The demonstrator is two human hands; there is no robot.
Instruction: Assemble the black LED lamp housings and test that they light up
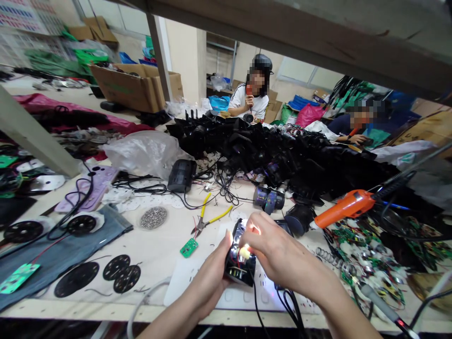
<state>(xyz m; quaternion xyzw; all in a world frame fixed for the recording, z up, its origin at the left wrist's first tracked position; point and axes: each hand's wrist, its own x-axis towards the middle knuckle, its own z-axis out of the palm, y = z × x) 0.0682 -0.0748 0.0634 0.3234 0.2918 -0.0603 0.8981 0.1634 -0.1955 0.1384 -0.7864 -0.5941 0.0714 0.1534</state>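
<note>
In the middle of the bench is an opened black device housing (240,277) with wires and a bright light inside. My left hand (216,264) grips its left side, thumb along the edge. My right hand (271,240) reaches over the top with fingers bent together inside the housing; what they pinch is hidden by the fingers and glare. A black cable runs down from the housing past the bench's front edge. Just beyond my left hand lie cutting pliers (221,215) with yellow handles and a small green circuit board (189,247).
An orange electric screwdriver (344,208) hangs at right above loose circuit boards (374,240). A soldering iron (377,301) rests in a coil stand. A dish of screws (153,218) and black discs (122,273) lie left. Behind a black parts pile (247,141), two people work.
</note>
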